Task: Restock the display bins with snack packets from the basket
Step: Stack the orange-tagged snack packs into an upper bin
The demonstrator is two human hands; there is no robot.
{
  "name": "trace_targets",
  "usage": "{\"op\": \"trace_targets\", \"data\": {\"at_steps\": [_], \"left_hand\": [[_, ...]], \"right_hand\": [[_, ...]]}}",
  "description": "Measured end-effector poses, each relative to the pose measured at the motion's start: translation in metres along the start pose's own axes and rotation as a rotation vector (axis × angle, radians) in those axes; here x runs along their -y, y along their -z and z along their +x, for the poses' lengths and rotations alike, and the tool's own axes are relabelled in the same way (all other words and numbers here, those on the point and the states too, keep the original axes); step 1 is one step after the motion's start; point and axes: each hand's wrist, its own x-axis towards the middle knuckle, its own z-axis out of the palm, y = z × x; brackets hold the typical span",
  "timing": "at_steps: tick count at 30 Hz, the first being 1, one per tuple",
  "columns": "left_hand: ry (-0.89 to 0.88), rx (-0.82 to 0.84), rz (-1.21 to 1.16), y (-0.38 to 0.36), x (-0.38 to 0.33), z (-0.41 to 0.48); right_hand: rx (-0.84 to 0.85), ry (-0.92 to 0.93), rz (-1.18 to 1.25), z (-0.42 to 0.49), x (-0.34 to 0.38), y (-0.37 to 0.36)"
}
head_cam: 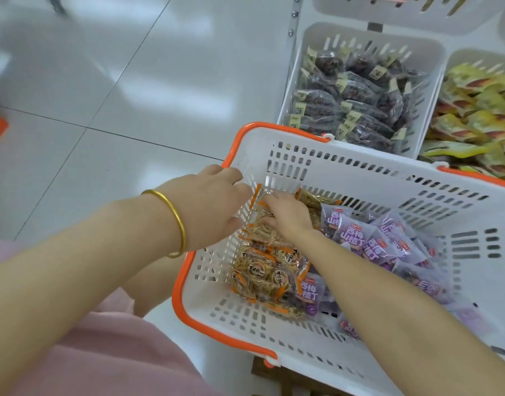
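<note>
Forearms reach down into the basket for snack packets

The left hand (pixel 214 201) clasps the basket (pixel 360 172) at its left rim corner, likely to steady it; the right hand (pixel 285 215) closes on orange-edged packets (pixel 260 270) in that corner beside purple packets (pixel 368 241), the display bin (pixel 368 44) just beyond the far rim

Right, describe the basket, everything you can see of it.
The basket is white plastic with slotted walls and floor, trimmed along its rim in orange. It sits tilted in front of the white display bins. Inside lie orange-edged clear packets on its left side and purple packets to the right. The left hand is at its left wall near the rim; the right hand reaches in, fingers on the orange-edged packets.
</note>
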Motion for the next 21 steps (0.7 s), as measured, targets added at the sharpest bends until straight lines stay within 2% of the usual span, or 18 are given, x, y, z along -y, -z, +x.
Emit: {"op": "trace_targets", "data": {"at_steps": [4,10,13,17,21], "left_hand": [[-0.006,0.0,-0.044,0.002,-0.007,0.003],[-0.021,0.049,-0.107,0.011,-0.016,0.012],[-0.006,-0.012,-0.196,0.021,-0.025,0.019],[0.006,-0.036,-0.504,0.034,-0.05,0.03],[-0.05,-0.138,-0.62,0.049,-0.074,0.04]], "right_hand": [[-0.076,0.032,0.085,-0.013,-0.01,0.011],[-0.072,0.017,0.247,-0.031,-0.018,0.043],[-0.11,-0.017,0.414,-0.05,-0.018,0.088],[-0.228,-0.062,0.6,-0.08,-0.012,0.171],[-0.304,-0.129,0.82,-0.107,-0.01,0.231]]}}
